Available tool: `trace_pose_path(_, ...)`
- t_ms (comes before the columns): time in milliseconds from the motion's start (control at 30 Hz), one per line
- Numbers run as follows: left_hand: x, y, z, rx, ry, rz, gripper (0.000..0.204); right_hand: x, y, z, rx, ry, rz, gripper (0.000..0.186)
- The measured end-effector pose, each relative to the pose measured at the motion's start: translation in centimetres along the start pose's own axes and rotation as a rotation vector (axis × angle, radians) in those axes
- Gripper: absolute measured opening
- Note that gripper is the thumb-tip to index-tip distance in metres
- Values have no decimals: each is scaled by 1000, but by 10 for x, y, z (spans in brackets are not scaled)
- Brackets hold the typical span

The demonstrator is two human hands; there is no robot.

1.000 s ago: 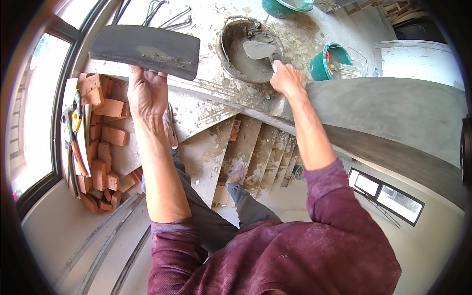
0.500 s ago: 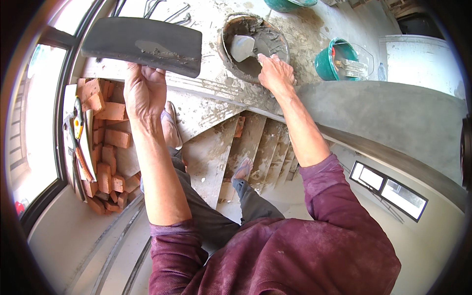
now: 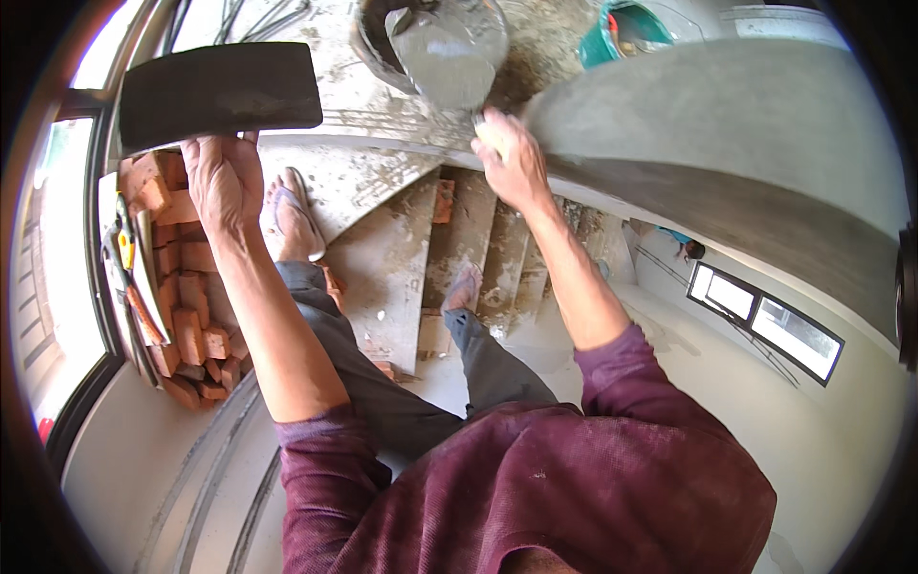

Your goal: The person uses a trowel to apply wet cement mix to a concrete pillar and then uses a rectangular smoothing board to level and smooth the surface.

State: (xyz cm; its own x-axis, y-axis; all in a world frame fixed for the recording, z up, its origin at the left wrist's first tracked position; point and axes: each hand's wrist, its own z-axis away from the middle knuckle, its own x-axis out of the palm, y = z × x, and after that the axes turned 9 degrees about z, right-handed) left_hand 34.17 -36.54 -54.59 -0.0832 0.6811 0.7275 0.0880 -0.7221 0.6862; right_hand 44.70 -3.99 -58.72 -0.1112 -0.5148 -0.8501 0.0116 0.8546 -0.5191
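Note:
In my left hand [image 3: 225,182] is a dark, flat, rectangular plastering float [image 3: 220,91], gripped from below and raised at the upper left. My right hand [image 3: 514,163] is closed round the pale handle of a trowel. A big heap of wet grey mortar [image 3: 448,59] lies on the trowel and hides most of its blade. The load is over the near side of a round mortar tub [image 3: 376,46], whose rim is caked in grey. My fingers on the float's underside are partly hidden by the board.
A green bucket [image 3: 598,43] with tools stands at the upper right, beside a curved grey plastered wall [image 3: 727,115]. Stacked bricks [image 3: 191,306] and pliers [image 3: 124,244] lie at left. Stairs [image 3: 459,234] drop below my feet. Another person [image 3: 690,249] is lower down at right.
The trowel has come up out of the tub and now carries a heap of mortar. My left hand and the float have shifted left. The whole view has moved, bringing the tub nearer the top edge.

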Motion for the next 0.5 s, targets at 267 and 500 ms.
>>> trace_pose_path(267, 47, -140, 79, -300, -347, -405, 41, -105, 72, 217, 301, -315, 32, 38)
trace_pose_path(500, 67, -248, 120, -276, -504, -436, 34, -125, 144, 261, 364, -371, 83, 43)
